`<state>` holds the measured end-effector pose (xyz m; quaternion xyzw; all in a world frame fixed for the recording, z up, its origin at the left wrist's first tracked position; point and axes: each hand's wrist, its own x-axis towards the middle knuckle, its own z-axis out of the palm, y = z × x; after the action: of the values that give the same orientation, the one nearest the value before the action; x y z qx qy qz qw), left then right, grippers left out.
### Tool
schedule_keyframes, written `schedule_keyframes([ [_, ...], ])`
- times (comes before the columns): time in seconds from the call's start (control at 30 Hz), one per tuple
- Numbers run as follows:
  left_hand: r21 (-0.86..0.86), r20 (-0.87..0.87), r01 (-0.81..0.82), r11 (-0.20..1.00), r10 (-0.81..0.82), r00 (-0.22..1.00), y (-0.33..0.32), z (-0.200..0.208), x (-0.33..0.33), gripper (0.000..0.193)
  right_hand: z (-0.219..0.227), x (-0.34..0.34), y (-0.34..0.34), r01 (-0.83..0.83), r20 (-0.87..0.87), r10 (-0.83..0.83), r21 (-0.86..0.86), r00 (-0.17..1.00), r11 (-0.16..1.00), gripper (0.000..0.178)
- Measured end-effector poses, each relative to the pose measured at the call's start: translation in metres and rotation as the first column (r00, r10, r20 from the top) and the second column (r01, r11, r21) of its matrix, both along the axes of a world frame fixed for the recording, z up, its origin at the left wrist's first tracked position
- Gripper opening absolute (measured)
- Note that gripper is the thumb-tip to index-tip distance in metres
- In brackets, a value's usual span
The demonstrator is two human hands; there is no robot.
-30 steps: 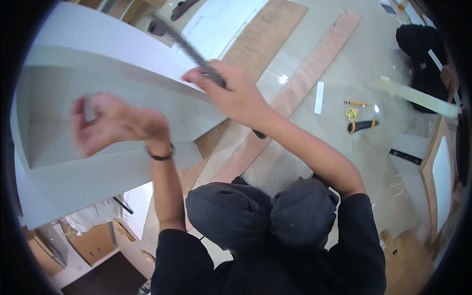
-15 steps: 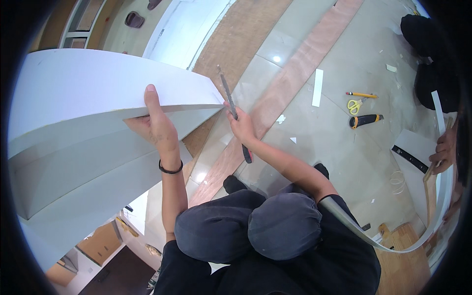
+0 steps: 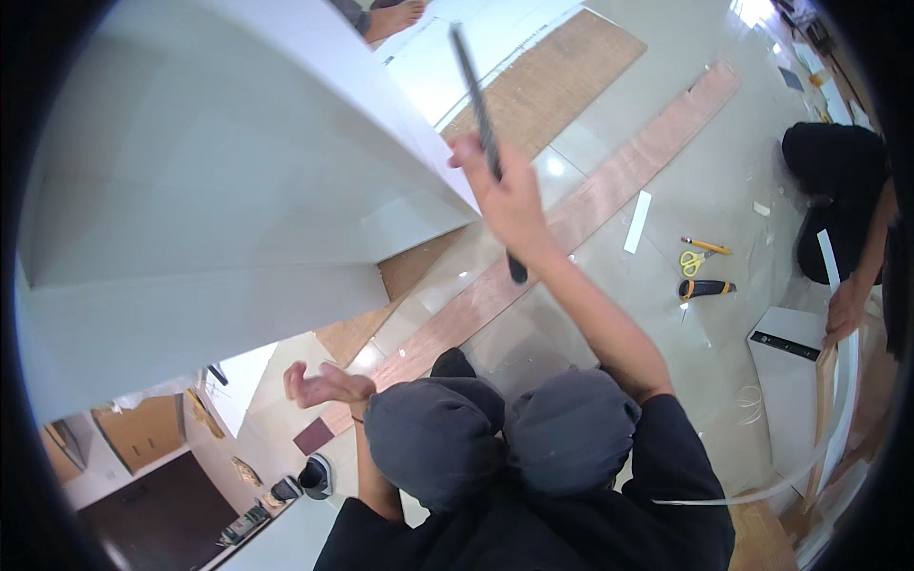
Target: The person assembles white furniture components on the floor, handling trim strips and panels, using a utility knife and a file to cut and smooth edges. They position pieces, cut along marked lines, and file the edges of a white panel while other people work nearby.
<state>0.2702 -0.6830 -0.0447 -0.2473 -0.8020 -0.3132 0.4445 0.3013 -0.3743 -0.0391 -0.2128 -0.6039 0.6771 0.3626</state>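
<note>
My right hand grips a long, dark file, its blade pointing away and its handle end showing below the hand. The hand is blurred and sits just beside the near corner of a large white cabinet. I cannot tell whether the file touches the cabinet edge. My left hand is off the cabinet, beside my left knee, with its fingers loosely apart and nothing in them. The cabinet's open inner side faces me and fills the upper left.
Long wooden boards lie across the tiled floor. Yellow scissors, a pencil and a utility knife lie to the right. A co-worker's hand holds a white strip at far right. Another person's foot shows at the top.
My left hand has let go of the cabinet's edge and dropped back toward my knee. My right hand has risen with the file. The cabinet now appears tilted, with more of its inside showing.
</note>
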Motion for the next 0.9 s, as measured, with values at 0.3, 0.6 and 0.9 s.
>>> schedule_keyframes([
  [0.3,0.466,0.316,0.198,0.862,-0.372,0.873,-0.051,0.008,-0.053,0.074,0.141,-0.017,0.008,-0.011,-0.185,0.024,0.071,0.982,0.997,0.04],
  [0.6,0.663,0.257,0.162,0.731,-0.425,0.868,0.006,0.043,-0.06,0.029,0.141,-0.03,-0.027,0.299,-0.208,-0.258,0.203,0.944,0.932,0.043],
  [0.9,0.637,0.185,0.127,0.76,-0.311,0.932,0.012,0.037,-0.072,0.036,0.147,-0.03,-0.041,0.428,-0.239,-0.381,0.189,0.893,0.884,0.038],
])
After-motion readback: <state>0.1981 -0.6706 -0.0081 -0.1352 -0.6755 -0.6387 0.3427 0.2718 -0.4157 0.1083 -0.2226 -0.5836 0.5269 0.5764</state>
